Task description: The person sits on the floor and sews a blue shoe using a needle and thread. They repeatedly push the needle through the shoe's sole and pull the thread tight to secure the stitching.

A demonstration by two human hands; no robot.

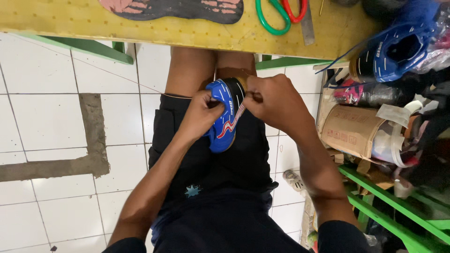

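While the shoe (226, 117) rests on the lap between the knees, I see the left hand (200, 115) gripping its side and the right hand (274, 104) pinching near its heel, perhaps a thread; its pair (396, 49) lies untouched on the shelf.

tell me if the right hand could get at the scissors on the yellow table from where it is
Probably yes. The right hand is pinching the blue shoe on the lap, and nothing visible lies between it and the scissors near the table edge; it must let go first.
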